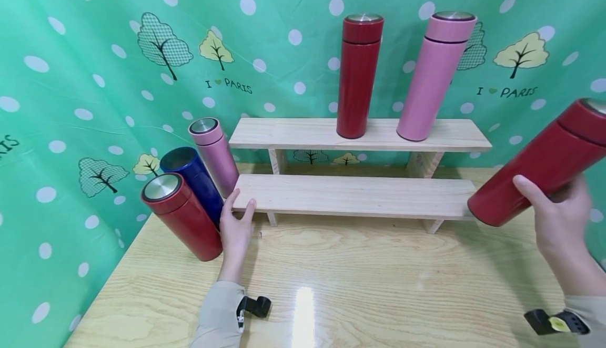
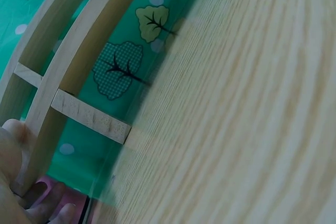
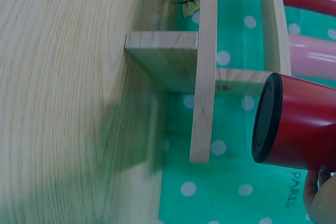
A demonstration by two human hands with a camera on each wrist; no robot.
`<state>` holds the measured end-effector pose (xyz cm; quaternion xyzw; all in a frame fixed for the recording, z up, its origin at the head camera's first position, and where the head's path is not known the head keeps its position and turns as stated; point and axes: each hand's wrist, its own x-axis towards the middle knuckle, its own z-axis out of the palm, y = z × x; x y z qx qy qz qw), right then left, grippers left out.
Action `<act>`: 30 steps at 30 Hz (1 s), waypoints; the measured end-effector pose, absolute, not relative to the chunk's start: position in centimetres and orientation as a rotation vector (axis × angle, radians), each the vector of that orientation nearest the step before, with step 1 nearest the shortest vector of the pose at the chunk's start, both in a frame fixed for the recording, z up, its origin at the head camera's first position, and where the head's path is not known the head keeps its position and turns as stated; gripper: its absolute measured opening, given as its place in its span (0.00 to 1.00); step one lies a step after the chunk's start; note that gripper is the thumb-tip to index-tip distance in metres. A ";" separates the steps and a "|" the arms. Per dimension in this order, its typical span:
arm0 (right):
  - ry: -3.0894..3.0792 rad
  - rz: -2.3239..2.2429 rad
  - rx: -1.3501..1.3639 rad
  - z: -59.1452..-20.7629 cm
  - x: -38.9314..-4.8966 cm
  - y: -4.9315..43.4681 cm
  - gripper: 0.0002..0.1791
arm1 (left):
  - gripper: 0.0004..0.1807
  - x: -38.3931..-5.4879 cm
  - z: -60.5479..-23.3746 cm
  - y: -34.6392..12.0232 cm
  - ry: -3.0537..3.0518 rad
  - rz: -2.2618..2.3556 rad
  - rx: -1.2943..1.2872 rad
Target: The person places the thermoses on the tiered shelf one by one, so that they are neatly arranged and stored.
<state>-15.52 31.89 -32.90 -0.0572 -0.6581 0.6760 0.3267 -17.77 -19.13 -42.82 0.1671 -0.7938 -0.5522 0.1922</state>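
My right hand (image 1: 563,216) holds a large red thermos flask (image 1: 539,164) off the table, beside the right end of the lower wooden shelf (image 1: 350,195). The flask leans with its steel-topped lid up and to the right; the right wrist view shows its black base (image 3: 266,118). At the shelf's other end my left hand (image 1: 235,232) grips the board, thumb at the front edge and fingers around the end. Close by that hand stand a small pink thermos (image 1: 219,156), a blue one (image 1: 196,185) and another red one (image 1: 184,219).
On the upper shelf (image 1: 289,132) stand a tall red thermos (image 1: 358,80) and a tall pink thermos (image 1: 434,80). The two-tier rack sits on a light wood table (image 1: 350,269), with a green dotted cloth (image 1: 274,38) hanging behind and at the left.
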 end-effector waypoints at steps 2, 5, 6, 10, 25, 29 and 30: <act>-1.718 1.776 -0.130 -33.0 -15.5 31.5 0.34 | 0.32 -17.8 -42.8 -19.1 -2.230 -1.553 0.468; -1.707 1.813 -0.093 -33.1 -15.5 30.8 0.34 | 0.32 -17.8 -42.8 -19.1 -2.231 -1.552 0.464; -1.708 1.828 -0.072 -33.1 -15.5 30.5 0.34 | 0.31 -17.8 -42.8 -19.1 -2.231 -1.549 0.463; -1.719 1.895 0.021 -33.0 -15.5 29.6 0.35 | 0.31 -17.8 -42.9 -19.1 -2.226 -1.542 0.464; -1.766 1.925 0.136 -33.3 -15.9 25.3 0.31 | 0.31 -17.8 -42.9 -19.1 -2.224 -1.544 0.455; -1.767 1.937 0.170 -33.3 -16.0 24.1 0.31 | 0.31 -17.8 -42.9 -19.1 -2.223 -1.540 0.460; -1.776 1.932 0.179 -33.3 -16.0 23.8 0.31 | 0.31 -17.8 -42.9 -19.1 -2.223 -1.538 0.460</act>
